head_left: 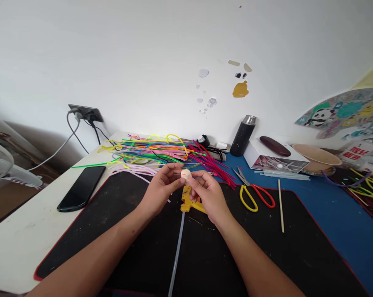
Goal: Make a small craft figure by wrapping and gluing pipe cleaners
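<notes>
A small cream-white round piece (185,175), its exact kind too small to make out, is pinched between both hands above the black mat (137,255). My left hand (162,186) is closed on its left side with thumb and fingertips. From the right, my right hand (208,190) grips the same piece, fingers curled. Beneath and partly behind the right hand lies a yellow hot glue gun (186,204), with a long translucent glue stick (176,258) running from it towards me.
Colourful pipe cleaners (155,150) are heaped behind my hands. Scissors (251,194) and a wooden stick (281,206) lie to the right. At left is a black phone (81,189). A black flask (242,136), white box (275,152) and bowl (316,156) stand along the wall.
</notes>
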Demonstrator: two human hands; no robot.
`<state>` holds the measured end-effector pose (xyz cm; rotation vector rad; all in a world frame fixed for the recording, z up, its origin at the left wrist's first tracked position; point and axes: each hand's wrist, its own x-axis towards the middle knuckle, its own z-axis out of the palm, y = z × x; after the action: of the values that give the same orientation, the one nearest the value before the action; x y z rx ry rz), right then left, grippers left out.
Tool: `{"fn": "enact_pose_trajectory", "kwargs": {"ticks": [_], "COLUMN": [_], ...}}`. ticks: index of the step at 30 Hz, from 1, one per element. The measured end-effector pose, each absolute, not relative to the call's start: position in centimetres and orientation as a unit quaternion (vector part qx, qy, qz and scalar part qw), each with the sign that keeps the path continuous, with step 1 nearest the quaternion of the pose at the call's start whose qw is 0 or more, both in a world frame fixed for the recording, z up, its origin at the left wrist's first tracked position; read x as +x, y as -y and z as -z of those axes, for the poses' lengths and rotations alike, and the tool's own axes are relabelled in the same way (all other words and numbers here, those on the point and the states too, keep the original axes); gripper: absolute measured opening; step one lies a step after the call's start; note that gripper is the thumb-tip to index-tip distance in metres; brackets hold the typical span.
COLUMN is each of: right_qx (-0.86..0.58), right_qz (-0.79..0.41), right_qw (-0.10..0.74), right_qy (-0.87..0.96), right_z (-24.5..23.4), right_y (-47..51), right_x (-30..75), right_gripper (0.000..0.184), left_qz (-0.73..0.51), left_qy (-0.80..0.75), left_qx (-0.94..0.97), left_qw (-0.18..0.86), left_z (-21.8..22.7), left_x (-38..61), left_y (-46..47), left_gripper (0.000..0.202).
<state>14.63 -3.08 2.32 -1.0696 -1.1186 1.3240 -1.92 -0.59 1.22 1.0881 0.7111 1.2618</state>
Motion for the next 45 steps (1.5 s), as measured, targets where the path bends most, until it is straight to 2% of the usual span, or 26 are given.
{"fn": "enact_pose_trajectory", "kwargs": {"ticks": [9, 22, 31, 37, 41, 45], "right_qx": [-0.439, -0.451, -0.435, -0.437, -0.438, -0.427], "right_qz": [-0.543, -0.550, -0.575, -0.573, -0.576, -0.584], "right_qw": [0.556, 0.534, 0.546, 0.542, 0.534, 0.536], "right_qy": [0.450, 0.458, 0.426, 0.432, 0.438, 0.435], "right_z": [-1.84, -2.38, -2.13, -1.95, -1.90, -2.02], "right_y": [2.86, 2.90, 2.71, 2.76, 2.86, 2.90], "right_x": [15.05, 14.76, 15.05, 14.86, 14.77, 14.81], "right_gripper": [0.045, 0.046, 0.046, 0.044, 0.045, 0.048], "left_qz": [-0.554, -0.508, -0.459, -0.447, -0.451, -0.459], "left_qy": [-0.321, -0.327, -0.317, -0.307, -0.307, -0.286], "left_qx": [0.489, 0.499, 0.464, 0.511, 0.536, 0.535], "left_qw": [0.592, 0.621, 0.688, 0.667, 0.645, 0.649], "left_z": [-1.50, -1.42, -1.63, -1.43, -1.31, -1.37], "left_x": [-2.16, -1.99, -2.13, -2.06, -2.03, -1.99], "left_y": [0.52, 0.61, 0.68, 0.62, 0.73, 0.73], "left_gripper": [0.045, 0.061, 0.051, 0.045, 0.049, 0.042]}}
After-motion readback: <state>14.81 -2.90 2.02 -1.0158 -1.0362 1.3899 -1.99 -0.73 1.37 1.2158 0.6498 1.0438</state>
